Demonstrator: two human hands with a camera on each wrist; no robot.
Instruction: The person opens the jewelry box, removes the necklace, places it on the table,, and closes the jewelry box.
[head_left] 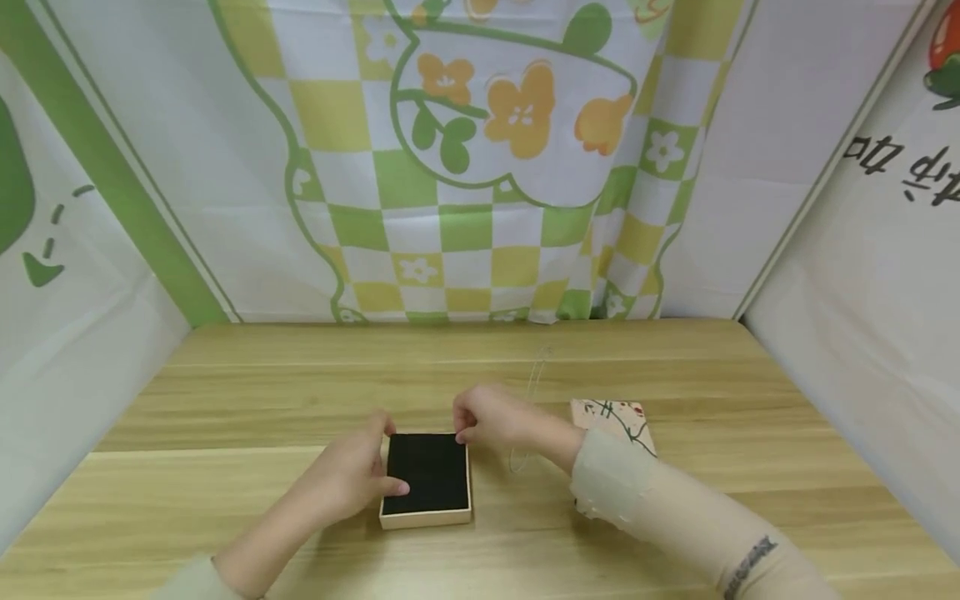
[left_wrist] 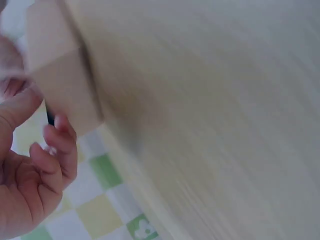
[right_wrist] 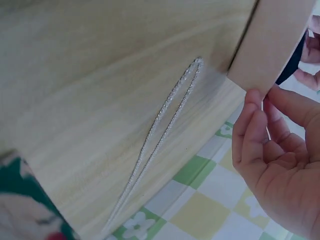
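Observation:
A shallow cardboard box (head_left: 429,518) with a black foam pad (head_left: 429,471) inside lies on the table in front of me. My left hand (head_left: 348,475) grips its left side, thumb lying over the black pad and fingers around the far-left corner. At the far-right corner, my right hand (head_left: 495,419) pinches the box edge between thumb and fingers. The right wrist view shows those fingertips against the box's side wall (right_wrist: 272,50). A thin silver chain (right_wrist: 165,112) lies in a long loop on the table, partly hidden by the right forearm in the head view.
A floral-patterned box lid (head_left: 611,417) lies right of the chain, half covered by my right sleeve (head_left: 622,479). Behind the wooden table (head_left: 300,375) hangs a green and yellow checked cloth (head_left: 465,225), with white printed panels at both sides.

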